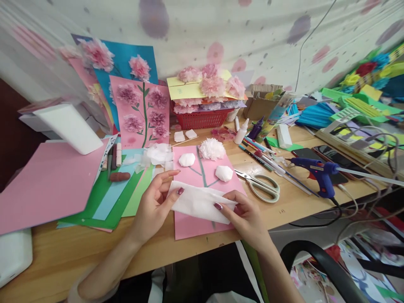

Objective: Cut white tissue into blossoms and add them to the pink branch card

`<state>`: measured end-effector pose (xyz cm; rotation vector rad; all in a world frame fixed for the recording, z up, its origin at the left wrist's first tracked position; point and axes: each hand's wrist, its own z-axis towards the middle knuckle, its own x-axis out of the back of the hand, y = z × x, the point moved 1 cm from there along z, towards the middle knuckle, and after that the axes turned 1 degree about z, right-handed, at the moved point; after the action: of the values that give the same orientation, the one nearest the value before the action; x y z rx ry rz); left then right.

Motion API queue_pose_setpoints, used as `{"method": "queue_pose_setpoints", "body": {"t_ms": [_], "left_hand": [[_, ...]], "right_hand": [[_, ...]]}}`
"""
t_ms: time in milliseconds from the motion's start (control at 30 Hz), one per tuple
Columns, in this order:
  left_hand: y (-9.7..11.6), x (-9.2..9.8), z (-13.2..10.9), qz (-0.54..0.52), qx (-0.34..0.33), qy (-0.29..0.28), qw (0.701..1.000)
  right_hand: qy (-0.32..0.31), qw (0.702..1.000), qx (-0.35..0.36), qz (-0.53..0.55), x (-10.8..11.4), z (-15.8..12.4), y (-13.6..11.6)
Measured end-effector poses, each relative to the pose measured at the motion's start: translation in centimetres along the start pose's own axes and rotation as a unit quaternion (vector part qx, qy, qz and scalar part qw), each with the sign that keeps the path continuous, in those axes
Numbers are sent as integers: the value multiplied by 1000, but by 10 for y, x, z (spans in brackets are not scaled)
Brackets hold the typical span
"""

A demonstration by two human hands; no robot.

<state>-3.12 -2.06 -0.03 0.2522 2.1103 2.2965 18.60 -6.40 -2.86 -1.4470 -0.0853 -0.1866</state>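
Observation:
My left hand and my right hand both pinch a folded white tissue sheet, one at each end, just above a pink paper sheet on the wooden table. The pink sheet bears a drawn green stem, a fluffy white tissue flower and two flat white tissue rounds. Loose white tissue pieces lie to its upper left.
Scissors and a blue glue gun lie right of the pink sheet, with pens, a glue bottle and phones behind. A red basket of tissue flowers stands at the back. Pink and green paper sheets cover the left.

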Motion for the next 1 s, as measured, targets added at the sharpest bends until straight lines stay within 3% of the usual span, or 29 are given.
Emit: {"method": "queue_pose_setpoints", "body": {"t_ms": [467, 633, 767, 900, 1000], "left_hand": [[0, -1, 0, 1, 15, -16, 1000], [1, 0, 0, 23, 4, 4, 1000], [4, 1, 0, 38, -9, 38, 999], [4, -1, -1, 47, -14, 49, 998], [2, -2, -1, 54, -20, 47, 997]], "right_hand": [[2, 1000, 16, 1, 0, -3, -3], [52, 991, -37, 117, -8, -1, -1], [63, 990, -67, 110, -13, 1, 2], [96, 989, -41, 108, -16, -1, -2], [82, 984, -12, 156, -19, -2, -4]]}}
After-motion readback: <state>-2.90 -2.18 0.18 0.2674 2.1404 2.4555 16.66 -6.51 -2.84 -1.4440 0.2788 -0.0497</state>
